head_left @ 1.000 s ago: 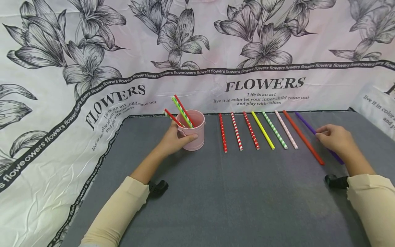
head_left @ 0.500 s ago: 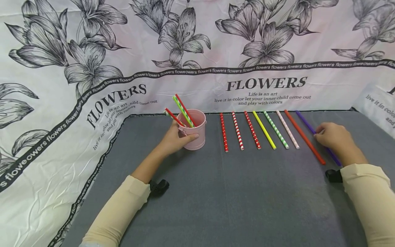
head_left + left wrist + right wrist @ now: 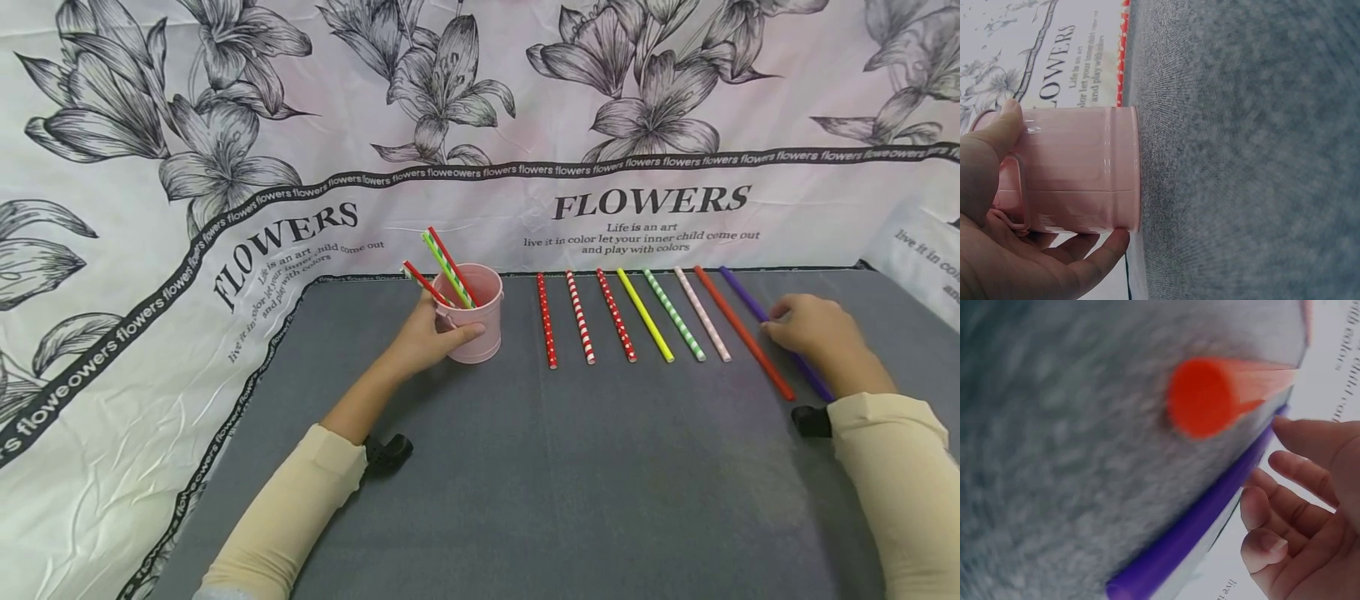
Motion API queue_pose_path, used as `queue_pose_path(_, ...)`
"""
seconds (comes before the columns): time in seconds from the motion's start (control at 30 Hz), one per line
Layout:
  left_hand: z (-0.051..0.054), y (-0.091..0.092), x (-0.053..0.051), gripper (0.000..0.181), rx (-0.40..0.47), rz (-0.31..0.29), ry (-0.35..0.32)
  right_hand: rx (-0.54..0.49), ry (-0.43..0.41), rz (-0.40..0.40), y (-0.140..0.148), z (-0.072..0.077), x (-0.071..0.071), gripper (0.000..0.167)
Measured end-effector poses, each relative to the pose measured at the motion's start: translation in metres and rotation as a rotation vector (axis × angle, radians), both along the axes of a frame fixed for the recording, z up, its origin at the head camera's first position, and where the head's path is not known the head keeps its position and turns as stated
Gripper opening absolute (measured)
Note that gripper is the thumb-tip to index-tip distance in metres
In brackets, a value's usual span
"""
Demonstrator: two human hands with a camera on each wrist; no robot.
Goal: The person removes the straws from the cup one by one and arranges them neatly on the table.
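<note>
Here's your left hand (image 3: 423, 343) wrapped round the pink bucket (image 3: 1072, 169), thumb across its near side and fingers curled behind and low toward the base, a hold that looks meant to steady it upright near the back of the table (image 3: 525, 467). The handle (image 3: 1021, 187) sits on your palm's side, so your grip seems to reach past it. Inside, a green straw (image 3: 444, 264) and a red straw (image 3: 455, 269) lean left, while a lower red one (image 3: 424, 281) pokes out over the left rim; they outreach the wall, which is probably why they tilt. Across to your right hand (image 3: 817, 337): thumb tip right at the purple straw (image 3: 1202, 506), other fingers bent beside it, but whether they truly pinch it, I can't tell. That purple straw lies at the right end of the row, handiest for this hand, just beside the orange-red straw (image 3: 744, 333). Leftward run the pink straw (image 3: 702, 314), the green-and-white straw (image 3: 674, 315), the yellow straw (image 3: 645, 315) and three patterned red straws (image 3: 581, 317), all spaced apart, likely so that fingers can reach one without nudging its neighbour.
</note>
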State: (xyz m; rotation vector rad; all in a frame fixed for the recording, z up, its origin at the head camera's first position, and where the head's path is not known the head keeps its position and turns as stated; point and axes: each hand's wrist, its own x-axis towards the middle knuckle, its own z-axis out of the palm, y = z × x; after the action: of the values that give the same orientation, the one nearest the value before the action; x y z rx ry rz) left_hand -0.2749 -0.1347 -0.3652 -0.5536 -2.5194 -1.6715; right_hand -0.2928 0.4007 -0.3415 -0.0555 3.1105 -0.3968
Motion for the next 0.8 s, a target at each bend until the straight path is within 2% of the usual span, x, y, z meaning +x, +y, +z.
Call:
queue_pose_path(0.2, -0.001, 0.002, 0.0, 0.083, 0.01, 0.008, -0.009, -0.061, 0.02, -0.016, -0.01, 0.006, 0.007, 0.049)
queue_pose_path(0.4, -0.001, 0.002, 0.0, 0.083, 0.004, 0.0, -0.019, -0.073, 0.009, 0.043, -0.036, 0.017, 0.007, 0.05)
queue_pose_path(0.63, 0.001, 0.002, 0.001, 0.084, 0.003, -0.001, -0.008, -0.12, 0.054, 0.139, -0.096, 0.031, 0.009, 0.044)
queue_pose_path(0.8, 0.002, 0.001, 0.001, 0.085, -0.002, 0.0, -0.027, -0.148, 0.103, 0.26, -0.147, 0.039, 0.011, 0.035)
